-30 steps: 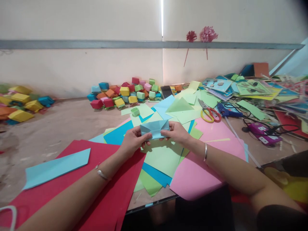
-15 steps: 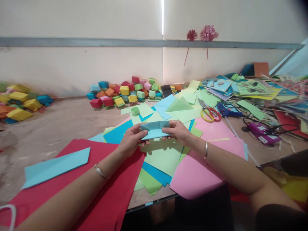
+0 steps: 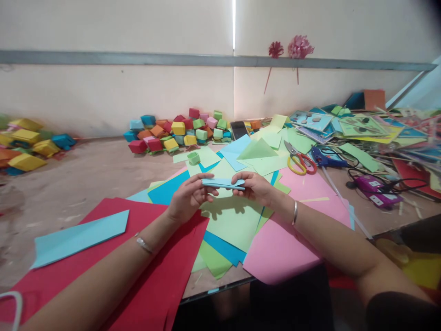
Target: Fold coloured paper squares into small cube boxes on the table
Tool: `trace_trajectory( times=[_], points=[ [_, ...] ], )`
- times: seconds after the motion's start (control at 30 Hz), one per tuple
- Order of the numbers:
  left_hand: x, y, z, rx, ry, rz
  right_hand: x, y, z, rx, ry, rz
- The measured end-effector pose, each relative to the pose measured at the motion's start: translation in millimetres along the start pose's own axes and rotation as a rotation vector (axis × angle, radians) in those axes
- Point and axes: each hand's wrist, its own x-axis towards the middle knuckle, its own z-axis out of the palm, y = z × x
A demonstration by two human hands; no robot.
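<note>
Your folded blue paper (image 3: 223, 183) lies nearly flat, long axis running left to right, held above the green sheets (image 3: 234, 220). Your left hand (image 3: 189, 198) and right hand (image 3: 254, 188) pinch its ends. Coloured paper litters the wooden table (image 3: 86, 179) along a pale wall.

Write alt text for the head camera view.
The left hand and right hand hold a folded light-blue paper between them, above coloured sheets spread on a table. Paper boxes are piled by the wall; scissors lie to the right.
</note>
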Motion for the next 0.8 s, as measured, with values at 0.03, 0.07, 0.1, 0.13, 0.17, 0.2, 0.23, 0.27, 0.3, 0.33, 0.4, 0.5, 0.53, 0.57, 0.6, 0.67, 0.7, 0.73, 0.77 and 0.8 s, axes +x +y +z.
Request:
trace_trajectory(
  times=[0.03, 0.07, 0.1, 0.13, 0.17, 0.2, 0.23, 0.27, 0.3, 0.33, 0.4, 0.5, 0.53, 0.57, 0.6, 0.67, 0.7, 0.73, 0.77, 0.8],
  points=[
    [-0.1, -2.9, 1.0, -0.002, 0.001, 0.043, -0.1, 1.5, 1.2, -0.007, 0.011, -0.043],
    [-0.4, -6.3, 2.6, 0.008, -0.005, 0.085, -0.2, 3.8, 2.9, -0.015, 0.023, -0.098],
    [-1.0, -10.1, 4.9, 0.026, -0.022, 0.121, -0.5, 6.7, 4.8, -0.025, 0.034, -0.166],
    [-2.1, -14.0, 7.5, 0.052, -0.052, 0.143, -0.9, 10.3, 6.9, -0.046, 0.039, -0.24],
    [-3.5, -17.6, 10.6, 0.079, -0.096, 0.156, -1.4, 14.3, 8.9, -0.084, 0.036, -0.32],
    [-5.3, -20.6, 13.6, 0.092, -0.13, 0.148, -2.0, 18.6, 10.7, -0.145, 0.025, -0.407],
    [-7.4, -22.6, 16.5, 0.086, -0.13, 0.121, -2.5, 23.0, 11.9, -0.249, -0.006, -0.491],
    [-9.5, -23.7, 18.9, 0.085, -0.103, 0.091, -2.7, 27.1, 12.3, -0.397, -0.05, -0.577],
    [-11.4, -23.6, 20.7, 0.09, -0.073, 0.073, -2.6, 30.9, 11.9, -0.567, -0.095, -0.674],
    [-13.0, -22.6, 21.8, 0.096, -0.043, 0.065, -2.1, 34.0, 10.8, -0.743, -0.147, -0.764],
    [-14.7, -18.2, 21.7, 0.141, 0.004, 0.094, -0.1, 37.6, 7.3, -1.051, -0.188, -0.947],
    [-14.3, -10.0, 18.9, 0.354, 0.022, 0.245, 0.6, 34.2, 3.0, -1.296, -0.005, -1.212],
    [-13.8, -7.7, 18.1, 0.452, 0.023, 0.314, -0.9, 30.9, 2.9, -1.323, 0.097, -1.285],
    [-13.2, -6.2, 17.5, 0.55, 0.022, 0.374, -3.4, 26.7, 3.6, -1.33, 0.186, -1.341],
    [-12.7, -5.5, 17.0, 0.637, 0.019, 0.417, -6.7, 22.2, 5.0, -1.333, 0.251, -1.377],
    [-11.9, -6.7, 16.5, 0.761, 0.003, 0.455, -13.9, 13.6, 8.9, -1.333, 0.308, -1.44],
    [-11.4, -8.4, 16.1, 0.802, -0.011, 0.457, -17.0, 10.2, 10.8, -1.337, 0.311, -1.468],
    [-10.9, -10.7, 15.5, 0.837, -0.026, 0.458, -19.3, 7.9, 12.2, -1.341, 0.299, -1.496],
    [-10.4, -13.2, 14.6, 0.868, -0.04, 0.466, -20.7, 6.5, 13.2, -1.35, 0.277, -1.511],
    [-9.8, -15.9, 13.4, 0.897, -0.051, 0.479, -21.2, 6.1, 13.7, -1.362, 0.249, -1.515]
  ],
)
